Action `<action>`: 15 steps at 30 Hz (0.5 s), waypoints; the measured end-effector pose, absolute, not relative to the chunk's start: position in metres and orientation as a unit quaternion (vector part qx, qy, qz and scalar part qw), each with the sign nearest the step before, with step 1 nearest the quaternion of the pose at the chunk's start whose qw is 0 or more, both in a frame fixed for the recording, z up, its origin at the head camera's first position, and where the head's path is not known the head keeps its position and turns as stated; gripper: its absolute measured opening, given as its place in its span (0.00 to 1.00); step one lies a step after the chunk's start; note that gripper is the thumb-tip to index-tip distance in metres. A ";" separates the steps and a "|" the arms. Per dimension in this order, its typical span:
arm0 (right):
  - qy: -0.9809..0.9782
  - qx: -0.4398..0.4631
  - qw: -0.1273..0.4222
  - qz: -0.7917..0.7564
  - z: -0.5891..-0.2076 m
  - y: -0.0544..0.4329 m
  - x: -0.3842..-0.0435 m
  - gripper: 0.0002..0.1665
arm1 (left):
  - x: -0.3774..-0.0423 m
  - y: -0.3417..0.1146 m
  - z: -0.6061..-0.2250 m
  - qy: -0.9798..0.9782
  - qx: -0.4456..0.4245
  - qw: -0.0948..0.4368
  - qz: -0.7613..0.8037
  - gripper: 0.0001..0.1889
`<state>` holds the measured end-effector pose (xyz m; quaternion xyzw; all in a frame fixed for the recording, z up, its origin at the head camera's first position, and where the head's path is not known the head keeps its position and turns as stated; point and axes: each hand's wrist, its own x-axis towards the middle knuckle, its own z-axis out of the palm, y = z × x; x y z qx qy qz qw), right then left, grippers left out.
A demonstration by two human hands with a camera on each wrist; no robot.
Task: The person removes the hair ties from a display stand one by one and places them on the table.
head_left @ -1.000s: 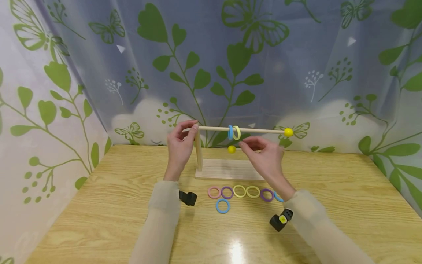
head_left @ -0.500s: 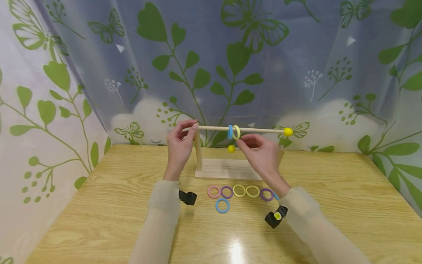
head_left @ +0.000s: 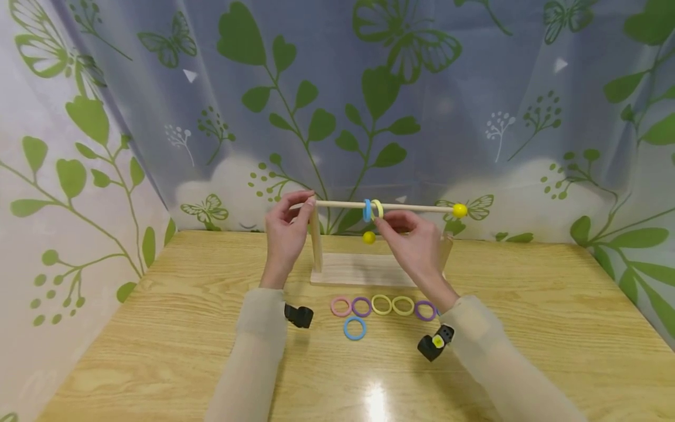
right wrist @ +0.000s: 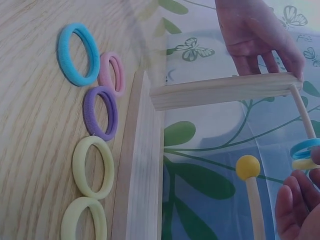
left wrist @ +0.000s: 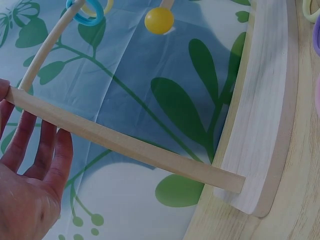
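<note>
A wooden stand [head_left: 345, 271] has an upper rod [head_left: 416, 208] ending in a yellow ball [head_left: 460, 210]. A blue hair tie [head_left: 367, 210] and a pale yellow hair tie [head_left: 377, 209] hang side by side around this rod. My left hand [head_left: 287, 231] grips the top of the stand's left post [left wrist: 125, 140], at the rod's other end. With thumb and fingertips, my right hand [head_left: 413, 243] pinches the lower edge of the yellow hair tie. The right hand hides much of the lower rod [right wrist: 255, 210], whose yellow ball [head_left: 369, 237] shows.
In front of the stand, on the wooden table [head_left: 174, 328], lie a pink hair tie [head_left: 341, 306], purple ones, yellow ones and a blue one [head_left: 355, 328]. My right sleeve and wrist cover the row's right end. A patterned curtain [head_left: 316, 88] hangs behind.
My right hand has moved left and slightly up, from beside the yellow hair tie to pinching it. That tie now sits slightly closer to the blue one. The left hand stays on the post.
</note>
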<state>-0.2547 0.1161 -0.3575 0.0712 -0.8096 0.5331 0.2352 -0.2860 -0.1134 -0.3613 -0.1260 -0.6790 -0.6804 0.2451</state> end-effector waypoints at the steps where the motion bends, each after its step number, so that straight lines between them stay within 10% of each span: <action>1: -0.809 0.069 0.236 0.534 -0.357 0.116 -0.255 0.11 | -0.286 -0.113 -0.361 -0.679 -0.125 0.245 -0.681 0.11; 15: -0.809 0.060 0.242 0.532 -0.353 0.115 -0.253 0.11 | -0.285 -0.113 -0.360 -0.680 -0.123 0.250 -0.678 0.11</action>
